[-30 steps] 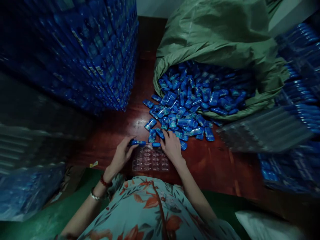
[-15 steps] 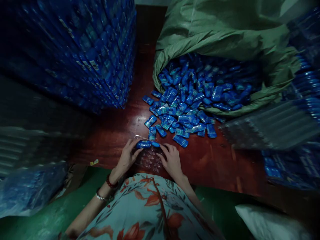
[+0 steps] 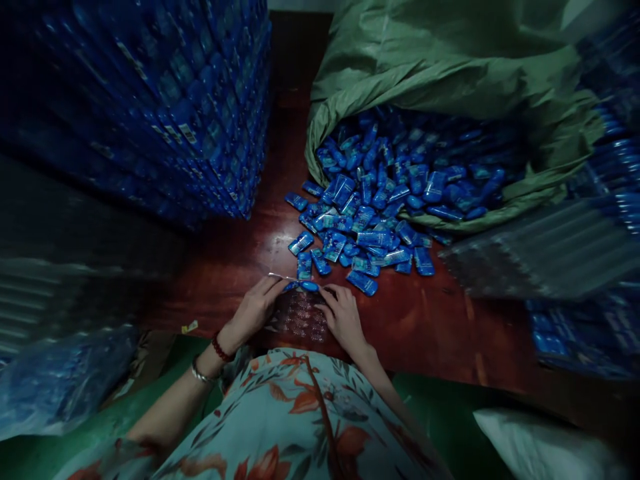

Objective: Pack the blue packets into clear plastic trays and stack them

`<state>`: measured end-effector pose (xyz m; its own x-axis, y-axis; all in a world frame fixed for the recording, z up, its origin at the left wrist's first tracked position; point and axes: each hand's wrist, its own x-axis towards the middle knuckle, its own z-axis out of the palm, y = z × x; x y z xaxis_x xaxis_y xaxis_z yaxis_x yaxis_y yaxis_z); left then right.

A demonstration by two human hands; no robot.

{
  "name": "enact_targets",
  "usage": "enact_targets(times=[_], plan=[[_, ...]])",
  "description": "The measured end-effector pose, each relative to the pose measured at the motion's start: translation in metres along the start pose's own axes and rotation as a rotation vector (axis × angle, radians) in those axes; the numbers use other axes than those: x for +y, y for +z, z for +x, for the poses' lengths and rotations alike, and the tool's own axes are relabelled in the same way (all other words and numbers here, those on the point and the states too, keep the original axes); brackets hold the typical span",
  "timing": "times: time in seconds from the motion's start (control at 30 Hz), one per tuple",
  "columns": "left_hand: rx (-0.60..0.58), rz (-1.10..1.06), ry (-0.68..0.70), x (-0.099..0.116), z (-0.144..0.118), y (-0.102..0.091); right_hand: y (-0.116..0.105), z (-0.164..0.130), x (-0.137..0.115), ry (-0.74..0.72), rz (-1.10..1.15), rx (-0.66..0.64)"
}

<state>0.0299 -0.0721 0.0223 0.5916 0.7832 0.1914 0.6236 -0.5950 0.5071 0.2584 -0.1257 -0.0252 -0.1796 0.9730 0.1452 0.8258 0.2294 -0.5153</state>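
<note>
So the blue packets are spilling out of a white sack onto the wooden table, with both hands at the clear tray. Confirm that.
Not quite: the sack is green, not white, as the head view shows. The rest holds: the blue packets spill from it onto the wooden table, and the left hand and right hand are both at the clear tray.

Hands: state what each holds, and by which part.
Left hand pinches a blue packet by its left end; right hand rests on the clear tray.

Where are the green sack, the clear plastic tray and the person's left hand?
green sack (image 3: pixel 450 73), head view, on its crumpled upper cloth
clear plastic tray (image 3: pixel 300 319), head view, on its moulded pockets
left hand (image 3: pixel 255 308), head view, on its back
</note>
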Motion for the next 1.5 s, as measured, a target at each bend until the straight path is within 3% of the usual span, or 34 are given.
enact_targets(times=[0.13,0.23,0.3,0.5,0.67,0.8,0.87,0.97,1.1,1.2,1.3,1.4,1.5], plan=[[-0.182,0.173,0.150,0.003,0.009,-0.007,0.001,0.001,0.001,-0.002,-0.007,-0.012],[-0.343,0.240,0.190,0.005,0.023,-0.011,0.004,0.001,0.001,-0.003,-0.029,-0.024],[-0.385,0.250,0.188,0.005,0.031,-0.011,0.004,0.003,0.001,0.005,-0.032,-0.011],[-0.320,0.072,0.155,-0.004,0.041,-0.011,-0.009,0.010,0.004,0.011,-0.014,-0.002],[-0.281,-0.168,0.185,-0.017,0.056,-0.033,-0.029,0.031,0.012,0.010,0.049,0.100],[-0.233,-0.300,0.134,-0.029,0.084,-0.038,-0.040,0.066,0.012,-0.175,-0.098,-0.078],[-0.200,-0.256,0.109,-0.036,0.097,-0.029,-0.042,0.084,0.010,-0.268,-0.228,-0.195],[-0.273,-0.120,0.165,-0.044,0.111,-0.011,-0.041,0.099,0.007,-0.344,-0.371,-0.271],[-0.403,0.086,0.267,-0.052,0.116,0.002,-0.037,0.099,0.013,-0.360,-0.479,-0.242],[-0.383,0.183,0.350,-0.054,0.115,0.002,-0.035,0.095,0.019,-0.361,-0.465,-0.213],[-0.361,0.178,0.404,-0.052,0.115,0.001,-0.030,0.097,0.021,-0.341,-0.404,-0.192],[-0.414,0.161,0.439,-0.050,0.117,0.001,-0.024,0.104,0.022,-0.312,-0.399,-0.182],[-0.432,0.183,0.404,-0.052,0.117,-0.001,-0.023,0.108,0.022,-0.274,-0.356,-0.146]])
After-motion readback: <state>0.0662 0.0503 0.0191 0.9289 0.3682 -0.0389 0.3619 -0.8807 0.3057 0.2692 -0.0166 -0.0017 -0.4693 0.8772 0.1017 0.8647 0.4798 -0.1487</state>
